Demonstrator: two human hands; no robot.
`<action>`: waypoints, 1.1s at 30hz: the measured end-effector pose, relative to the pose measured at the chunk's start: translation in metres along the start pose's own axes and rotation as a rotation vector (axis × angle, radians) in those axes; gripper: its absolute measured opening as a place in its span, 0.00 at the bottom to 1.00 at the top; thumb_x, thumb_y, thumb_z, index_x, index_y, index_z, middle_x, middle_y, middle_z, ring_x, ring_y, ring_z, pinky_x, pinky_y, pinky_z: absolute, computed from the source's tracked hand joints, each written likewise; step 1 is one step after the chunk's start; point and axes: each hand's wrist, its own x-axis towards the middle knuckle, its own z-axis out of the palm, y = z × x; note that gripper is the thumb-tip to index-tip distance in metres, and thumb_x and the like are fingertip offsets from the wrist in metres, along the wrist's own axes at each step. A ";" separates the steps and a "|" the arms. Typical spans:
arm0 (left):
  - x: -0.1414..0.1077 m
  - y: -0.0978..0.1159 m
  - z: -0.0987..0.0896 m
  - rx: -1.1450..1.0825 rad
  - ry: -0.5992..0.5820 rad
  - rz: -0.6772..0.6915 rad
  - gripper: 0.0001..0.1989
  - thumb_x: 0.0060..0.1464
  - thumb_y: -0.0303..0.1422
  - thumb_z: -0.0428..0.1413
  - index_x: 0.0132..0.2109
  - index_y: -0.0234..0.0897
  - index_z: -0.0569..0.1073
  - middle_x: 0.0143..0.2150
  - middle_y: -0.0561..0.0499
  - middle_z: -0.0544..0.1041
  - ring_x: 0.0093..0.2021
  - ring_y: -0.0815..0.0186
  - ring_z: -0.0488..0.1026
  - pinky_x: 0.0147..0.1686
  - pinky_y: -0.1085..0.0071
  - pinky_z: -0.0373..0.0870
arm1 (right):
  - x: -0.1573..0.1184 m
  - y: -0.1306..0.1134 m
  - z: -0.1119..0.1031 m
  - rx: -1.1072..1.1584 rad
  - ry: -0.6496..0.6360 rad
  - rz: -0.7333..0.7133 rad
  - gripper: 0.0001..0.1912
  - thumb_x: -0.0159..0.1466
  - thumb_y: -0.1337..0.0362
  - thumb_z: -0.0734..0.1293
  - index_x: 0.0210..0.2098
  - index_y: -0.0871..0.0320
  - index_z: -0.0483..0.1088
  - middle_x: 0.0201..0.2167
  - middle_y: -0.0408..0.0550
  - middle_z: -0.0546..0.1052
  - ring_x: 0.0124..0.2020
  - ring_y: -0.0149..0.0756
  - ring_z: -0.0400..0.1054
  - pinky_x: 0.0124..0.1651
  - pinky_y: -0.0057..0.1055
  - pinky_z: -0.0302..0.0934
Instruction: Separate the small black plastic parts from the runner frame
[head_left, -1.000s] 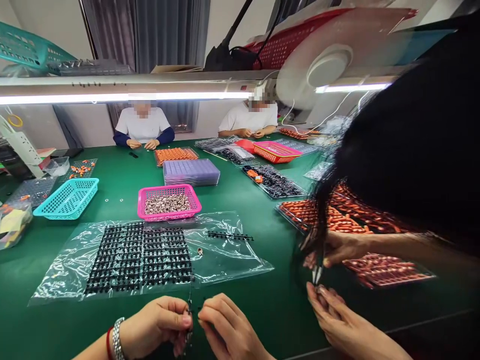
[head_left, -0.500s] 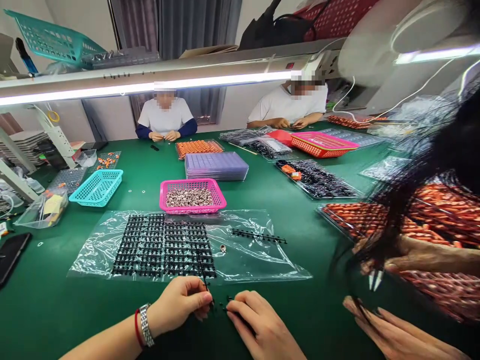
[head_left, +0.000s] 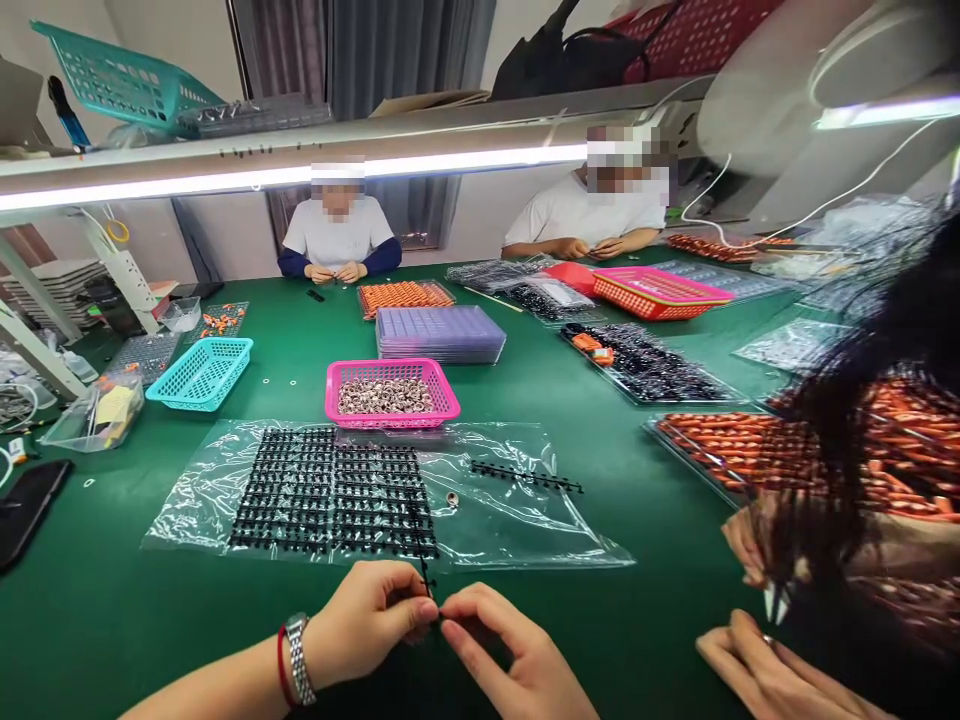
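My left hand [head_left: 375, 615] is closed on a thin black plastic strip [head_left: 426, 568] with small side nubs, which points up and away from me. The fingertips of my right hand [head_left: 517, 650] pinch a tiny dark piece at the strip's near end, touching my left fingertips. How that piece joins the strip is hidden. Just beyond my hands, a clear plastic bag [head_left: 517, 540] lies flat. On it are rows of similar black strips [head_left: 300, 490], a separate black strip [head_left: 525, 476] and one small metallic ring-like part [head_left: 451, 500].
A pink basket [head_left: 454, 405] of small metallic parts stands behind the bag, with stacked clear trays [head_left: 442, 335] beyond. To the left are a turquoise basket [head_left: 199, 375] and a phone [head_left: 30, 510]. At right, a co-worker's hands [head_left: 757, 640] hold pointed tweezers near trays of orange parts [head_left: 712, 445].
My right hand has moved left and its fingertips now meet my left ones at the strip's end. The co-worker's hands at right have shifted, and the whole view has moved slightly.
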 end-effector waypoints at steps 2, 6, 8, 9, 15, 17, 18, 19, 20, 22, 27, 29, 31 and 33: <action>-0.001 0.000 0.000 0.065 0.006 0.020 0.13 0.53 0.39 0.53 0.27 0.35 0.65 0.22 0.54 0.67 0.25 0.70 0.63 0.26 0.75 0.58 | 0.002 -0.003 0.000 0.012 -0.008 0.017 0.11 0.66 0.59 0.60 0.32 0.55 0.70 0.29 0.43 0.73 0.30 0.33 0.68 0.34 0.26 0.62; -0.003 -0.002 -0.002 0.122 -0.081 0.017 0.14 0.54 0.41 0.53 0.28 0.35 0.65 0.23 0.54 0.67 0.25 0.70 0.63 0.26 0.75 0.58 | 0.003 -0.004 -0.005 0.012 -0.066 -0.026 0.10 0.64 0.61 0.61 0.28 0.55 0.68 0.26 0.42 0.69 0.28 0.32 0.65 0.31 0.26 0.61; -0.002 -0.005 -0.003 0.020 -0.194 -0.040 0.19 0.52 0.49 0.53 0.28 0.36 0.64 0.23 0.54 0.66 0.24 0.70 0.63 0.26 0.75 0.58 | 0.003 -0.004 -0.007 0.020 -0.115 -0.099 0.09 0.64 0.63 0.61 0.28 0.56 0.67 0.27 0.43 0.69 0.29 0.31 0.65 0.32 0.26 0.62; -0.002 -0.006 -0.004 -0.035 -0.243 -0.073 0.22 0.50 0.53 0.53 0.29 0.36 0.63 0.22 0.55 0.65 0.24 0.70 0.63 0.25 0.74 0.59 | 0.002 -0.003 -0.007 0.013 -0.126 -0.141 0.09 0.64 0.65 0.60 0.28 0.56 0.67 0.27 0.43 0.69 0.29 0.31 0.66 0.33 0.26 0.63; 0.004 -0.014 -0.006 -0.219 -0.305 -0.225 0.28 0.40 0.58 0.59 0.28 0.35 0.63 0.21 0.57 0.65 0.22 0.72 0.62 0.23 0.75 0.61 | -0.002 0.004 0.002 -0.360 0.120 -0.608 0.09 0.62 0.76 0.60 0.36 0.58 0.68 0.28 0.47 0.72 0.30 0.33 0.66 0.33 0.29 0.66; 0.005 -0.014 -0.006 -0.289 -0.324 -0.276 0.28 0.37 0.57 0.61 0.28 0.35 0.64 0.20 0.57 0.65 0.21 0.73 0.62 0.23 0.75 0.62 | -0.001 0.007 0.004 -0.474 0.187 -0.750 0.11 0.62 0.78 0.60 0.39 0.60 0.68 0.29 0.49 0.74 0.30 0.34 0.66 0.34 0.31 0.67; 0.005 -0.014 -0.006 -0.308 -0.336 -0.291 0.28 0.36 0.56 0.62 0.27 0.35 0.64 0.20 0.57 0.65 0.21 0.73 0.62 0.23 0.75 0.62 | -0.001 0.008 0.004 -0.501 0.216 -0.778 0.11 0.62 0.78 0.60 0.39 0.60 0.68 0.28 0.49 0.74 0.29 0.34 0.67 0.34 0.31 0.67; 0.004 -0.013 -0.006 -0.319 -0.345 -0.298 0.28 0.35 0.55 0.62 0.27 0.34 0.64 0.21 0.57 0.65 0.21 0.73 0.62 0.23 0.75 0.62 | 0.000 0.010 0.002 -0.505 0.247 -0.777 0.10 0.62 0.77 0.60 0.39 0.60 0.68 0.28 0.48 0.74 0.29 0.34 0.67 0.33 0.32 0.68; 0.004 -0.013 -0.006 -0.318 -0.347 -0.297 0.28 0.35 0.55 0.62 0.27 0.34 0.64 0.21 0.56 0.65 0.22 0.73 0.62 0.23 0.75 0.62 | 0.001 0.012 0.000 -0.495 0.273 -0.749 0.10 0.62 0.77 0.60 0.38 0.59 0.68 0.27 0.47 0.73 0.28 0.34 0.67 0.33 0.31 0.68; 0.003 -0.011 -0.007 -0.254 -0.300 -0.248 0.26 0.39 0.54 0.60 0.28 0.35 0.63 0.23 0.56 0.65 0.22 0.73 0.62 0.24 0.75 0.62 | 0.003 0.016 -0.006 -0.466 0.289 -0.633 0.08 0.63 0.75 0.60 0.36 0.57 0.67 0.27 0.46 0.72 0.28 0.33 0.67 0.32 0.31 0.67; 0.004 -0.005 -0.010 0.071 -0.075 -0.047 0.15 0.54 0.43 0.51 0.29 0.36 0.62 0.23 0.56 0.64 0.23 0.71 0.62 0.25 0.74 0.59 | 0.003 0.030 -0.017 -0.514 0.171 -0.413 0.07 0.66 0.71 0.58 0.35 0.56 0.66 0.31 0.47 0.71 0.31 0.35 0.67 0.32 0.31 0.67; 0.004 -0.005 -0.011 0.114 -0.038 -0.026 0.13 0.55 0.40 0.49 0.28 0.36 0.61 0.22 0.56 0.64 0.23 0.71 0.62 0.25 0.74 0.59 | 0.002 0.034 -0.016 -0.540 0.137 -0.395 0.07 0.66 0.71 0.58 0.35 0.55 0.65 0.31 0.47 0.71 0.31 0.35 0.67 0.32 0.32 0.67; 0.005 -0.005 -0.011 0.135 -0.013 -0.019 0.12 0.55 0.39 0.48 0.28 0.36 0.61 0.22 0.55 0.64 0.24 0.70 0.63 0.25 0.74 0.59 | 0.001 0.037 -0.014 -0.566 0.119 -0.390 0.08 0.66 0.71 0.57 0.36 0.55 0.65 0.31 0.47 0.71 0.31 0.36 0.67 0.32 0.34 0.67; 0.005 -0.005 -0.010 0.148 0.003 -0.015 0.12 0.56 0.39 0.48 0.28 0.36 0.61 0.23 0.55 0.64 0.24 0.69 0.63 0.25 0.74 0.59 | 0.002 0.037 -0.013 -0.585 0.113 -0.391 0.08 0.66 0.71 0.57 0.37 0.56 0.66 0.31 0.47 0.71 0.31 0.36 0.67 0.33 0.35 0.67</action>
